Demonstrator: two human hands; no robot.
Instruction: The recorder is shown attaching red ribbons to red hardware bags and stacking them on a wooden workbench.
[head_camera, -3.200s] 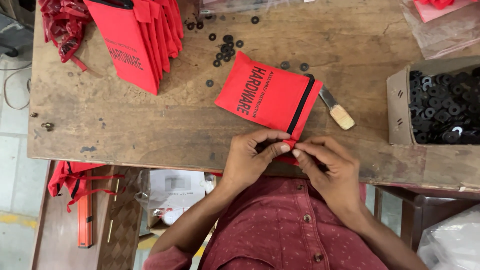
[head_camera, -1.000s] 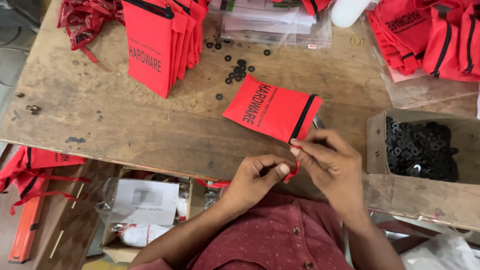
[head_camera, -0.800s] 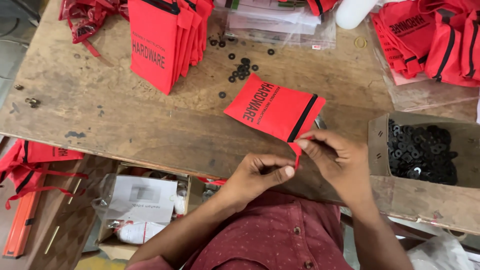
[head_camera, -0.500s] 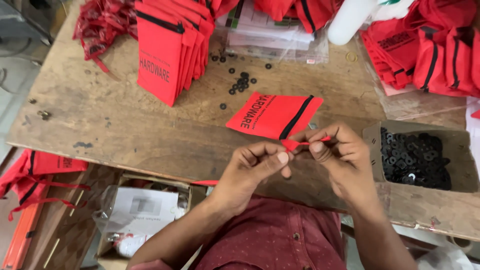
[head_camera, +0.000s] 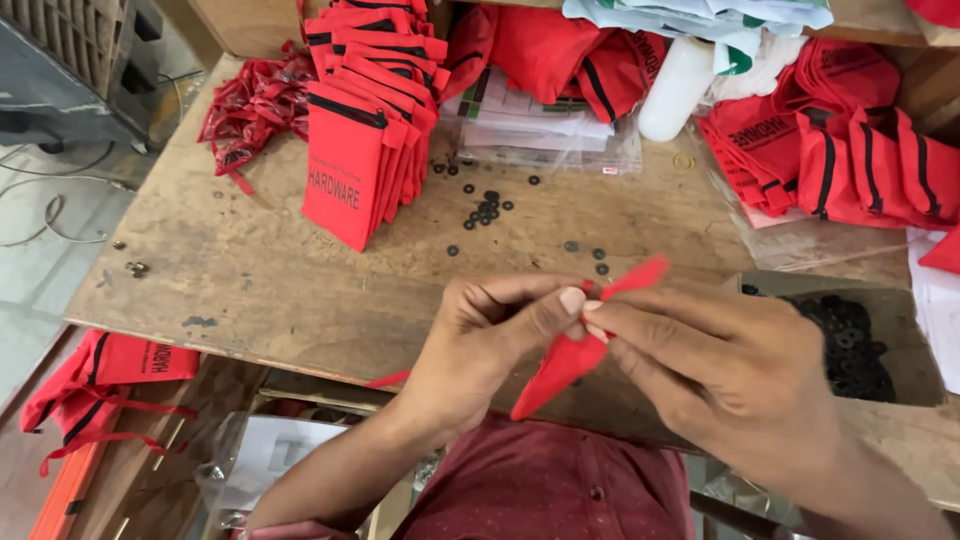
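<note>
Both hands meet just above the near edge of the wooden table (head_camera: 250, 270), fingertips pressed together on one red pouch (head_camera: 560, 365). His or her left hand (head_camera: 490, 345) pinches it from the left with thumb and forefinger, and the right hand (head_camera: 720, 370) closes on it from the right, so neither is nearer than the other; the pouch sits between them. Its long axis runs on a slant, from a low tip near the maroon shirt (head_camera: 540, 490) up and away to a red corner poking out past the right fingers. Farther out, a cardboard box of black washers (head_camera: 850, 340) lies just right of the right hand, loose washers (head_camera: 487, 205) are scattered mid-table, and a stack of red pouches (head_camera: 365, 140) stands beyond to the left.
</note>
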